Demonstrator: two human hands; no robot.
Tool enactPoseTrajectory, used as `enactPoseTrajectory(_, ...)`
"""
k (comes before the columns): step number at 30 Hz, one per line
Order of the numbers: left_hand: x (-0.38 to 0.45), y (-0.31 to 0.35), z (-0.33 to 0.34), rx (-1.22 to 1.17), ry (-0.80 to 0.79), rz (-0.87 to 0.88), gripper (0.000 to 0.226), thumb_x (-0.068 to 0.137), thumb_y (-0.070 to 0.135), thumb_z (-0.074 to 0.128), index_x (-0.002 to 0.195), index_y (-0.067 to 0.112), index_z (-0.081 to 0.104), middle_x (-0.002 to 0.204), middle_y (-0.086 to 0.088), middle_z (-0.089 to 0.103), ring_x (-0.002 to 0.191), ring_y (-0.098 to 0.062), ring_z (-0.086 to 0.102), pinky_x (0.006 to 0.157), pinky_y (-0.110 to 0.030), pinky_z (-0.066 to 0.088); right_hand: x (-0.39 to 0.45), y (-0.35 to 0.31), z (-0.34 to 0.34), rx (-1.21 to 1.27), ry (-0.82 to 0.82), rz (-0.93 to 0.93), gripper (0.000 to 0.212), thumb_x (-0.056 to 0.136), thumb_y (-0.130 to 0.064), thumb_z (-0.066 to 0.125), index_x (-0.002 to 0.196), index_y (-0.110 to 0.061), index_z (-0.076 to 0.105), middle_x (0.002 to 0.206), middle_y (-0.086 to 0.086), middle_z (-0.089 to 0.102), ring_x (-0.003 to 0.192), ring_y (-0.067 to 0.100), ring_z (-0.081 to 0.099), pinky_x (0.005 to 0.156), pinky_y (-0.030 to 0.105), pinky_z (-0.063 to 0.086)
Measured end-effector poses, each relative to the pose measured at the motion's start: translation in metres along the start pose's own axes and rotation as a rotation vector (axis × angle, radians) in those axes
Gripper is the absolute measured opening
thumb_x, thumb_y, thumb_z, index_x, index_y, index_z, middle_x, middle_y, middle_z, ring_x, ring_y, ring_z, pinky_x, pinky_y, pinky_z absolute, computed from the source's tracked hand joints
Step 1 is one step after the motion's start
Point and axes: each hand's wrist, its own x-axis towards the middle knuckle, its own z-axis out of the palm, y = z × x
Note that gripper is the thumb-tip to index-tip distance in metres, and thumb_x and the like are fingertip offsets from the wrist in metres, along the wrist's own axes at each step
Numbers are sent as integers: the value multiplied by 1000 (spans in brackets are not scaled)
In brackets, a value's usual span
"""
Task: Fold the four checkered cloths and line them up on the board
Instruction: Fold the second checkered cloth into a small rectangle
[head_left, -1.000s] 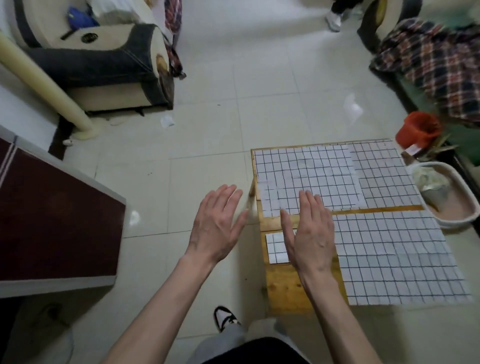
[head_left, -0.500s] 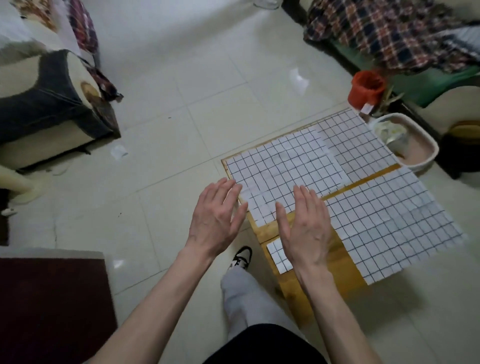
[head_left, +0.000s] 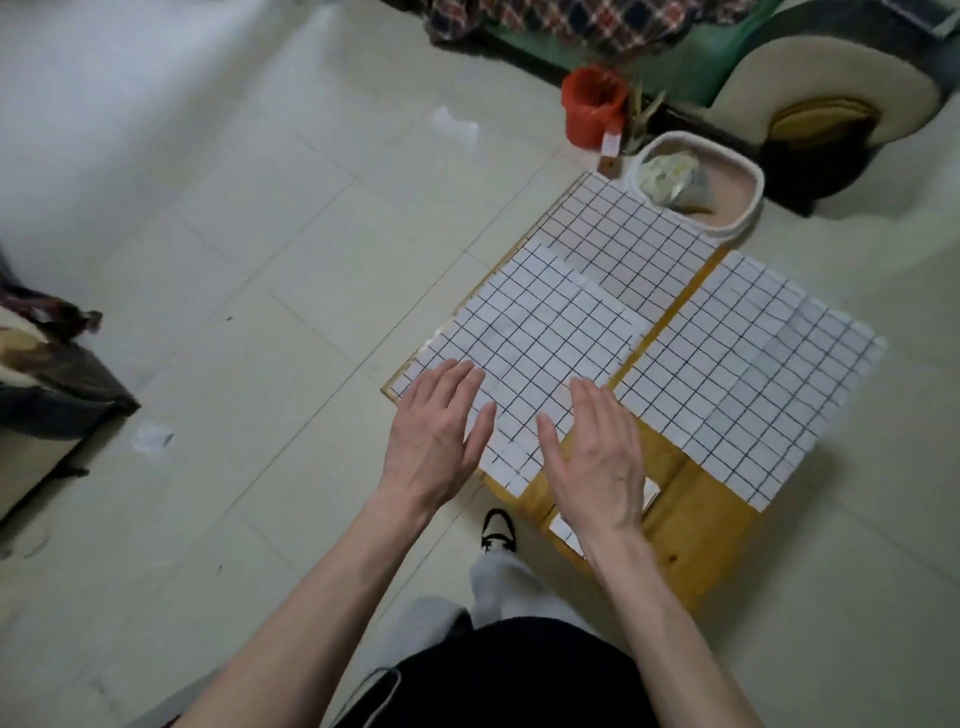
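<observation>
1. Hands first: my left hand (head_left: 434, 436) and right hand (head_left: 597, 457) hover flat, fingers straight and spread, holding nothing.
2. Both sit over the near edge of the nearest checkered cloth (head_left: 524, 348), which lies just beyond my fingertips; its long axis runs diagonally, near-left to far-right.
3. Two more cloths lie on the wooden board (head_left: 696, 525): one far (head_left: 623, 244), one right (head_left: 748, 374).
4. Neither hand is clearly nearer.
5. A small checkered scrap (head_left: 563, 530) peeks from under my right wrist; whether it is the fourth cloth, I cannot tell.

Soft indoor light, motion blur, edges warped
</observation>
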Motion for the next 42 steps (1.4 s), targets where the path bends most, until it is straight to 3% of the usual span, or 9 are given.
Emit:
enactPoseTrajectory(14, 88, -62, 33, -103, -179, 218, 48, 109, 39, 44, 142, 10, 61, 145, -8, 63, 141, -27, 52, 117, -47, 41, 48, -26, 24, 103, -5, 354, 72, 104, -62, 28, 160, -16, 33, 166, 4, 37, 156, 22, 27, 128, 43, 22)
enactPoseTrajectory(19, 115, -96, 62, -163, -241, 332, 47, 109, 39, 43, 141, 10, 62, 145, -8, 63, 142, -26, 51, 119, -41, 37, 56, -39, 52, 87, -36, 441, 70, 105, -58, 32, 161, -16, 33, 167, 2, 34, 157, 19, 25, 126, 33, 10)
enactPoseTrajectory(22, 130, -113, 90, -223, -256, 404, 44, 108, 35, 46, 140, 10, 63, 144, -6, 63, 140, -24, 50, 119, -39, 36, 59, -42, 76, 93, -15, 486, 74, 102, -62, 25, 161, -16, 33, 167, 1, 35, 156, 19, 27, 126, 34, 14)
enactPoseTrajectory(28, 140, -140, 167, -249, -338, 517, 44, 108, 34, 49, 142, 10, 61, 145, -7, 62, 140, -25, 51, 118, -40, 38, 70, -24, 140, 19, 11, 499, 64, 106, -50, 41, 161, -18, 34, 166, 1, 36, 155, 18, 30, 126, 36, 19)
enactPoseTrajectory(33, 138, -155, 224, -239, -399, 528, 47, 109, 36, 44, 147, 11, 57, 149, -6, 60, 145, -23, 47, 123, -40, 33, 81, 4, 193, -30, -18, 513, 63, 107, -52, 39, 160, -19, 36, 165, 1, 39, 154, 19, 31, 126, 34, 16)
enactPoseTrajectory(38, 150, -171, 279, -207, -422, 566, 48, 111, 33, 39, 152, 13, 52, 156, -7, 53, 152, -24, 39, 125, -47, 31, 95, 34, 242, -82, 22, 406, 60, 105, -48, 38, 153, -14, 48, 158, 7, 48, 148, 25, 43, 123, 43, 30)
enactPoseTrajectory(42, 163, -184, 312, -186, -388, 565, 43, 110, 28, 47, 150, 13, 54, 155, -7, 54, 150, -24, 40, 123, -47, 33, 105, 57, 271, -119, 35, 321, 49, 106, -34, 55, 150, -13, 52, 158, 7, 49, 149, 25, 42, 123, 45, 30)
